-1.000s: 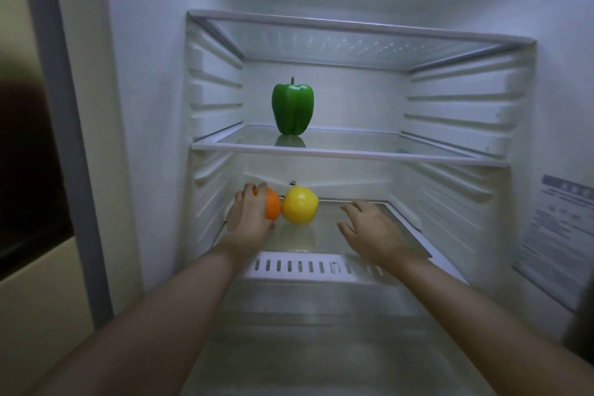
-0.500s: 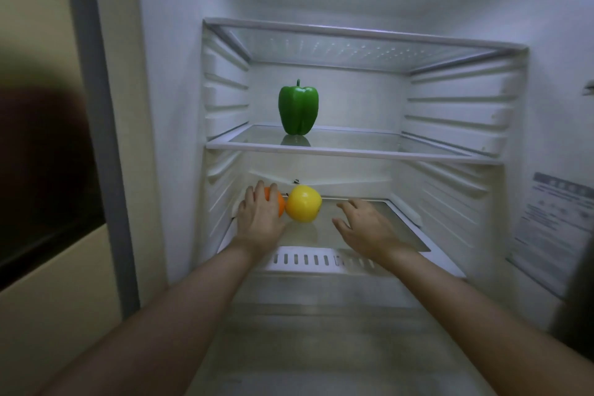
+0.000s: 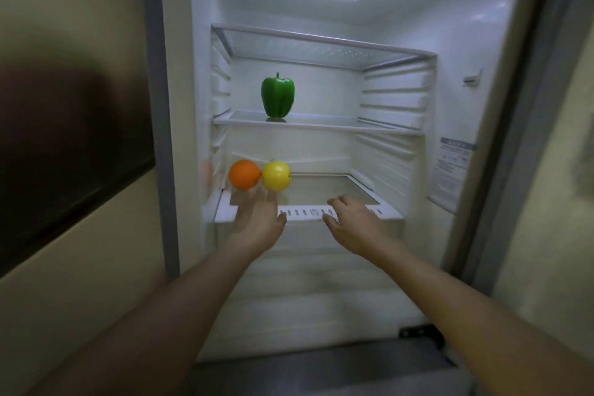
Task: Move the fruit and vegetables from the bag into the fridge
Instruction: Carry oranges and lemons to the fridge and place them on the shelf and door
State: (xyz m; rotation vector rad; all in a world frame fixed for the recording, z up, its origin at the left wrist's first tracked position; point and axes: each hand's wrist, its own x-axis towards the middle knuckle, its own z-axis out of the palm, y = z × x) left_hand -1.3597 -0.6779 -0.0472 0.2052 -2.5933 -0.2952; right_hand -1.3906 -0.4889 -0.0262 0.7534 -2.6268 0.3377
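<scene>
Fridge-wall sticker [image 3: 454,167], print too blurred to read

Fridge interior [image 3: 456,42]: white moulded plastic, smooth, semi-gloss, ribbed along both side walls.
Shelf [image 3: 321,124] above both hands: clear glass pane, glossy and reflective, with a white plastic front edge.
Top shelf [image 3: 321,42]: glass, with a metallic-looking grey trim.
Slotted ledge [image 3: 305,212] between the hands: white plastic, matt.
Green pepper [image 3: 277,96] above the left hand [image 3: 257,219]: smooth, waxy, shiny skin.
Orange [image 3: 244,174] just beyond the left fingertips: matt, even-coloured rind.
Yellow fruit [image 3: 276,176] touching it: smooth, glossy skin.
Label [image 3: 453,167] beyond the right hand [image 3: 353,222]: printed paper, matt.
</scene>
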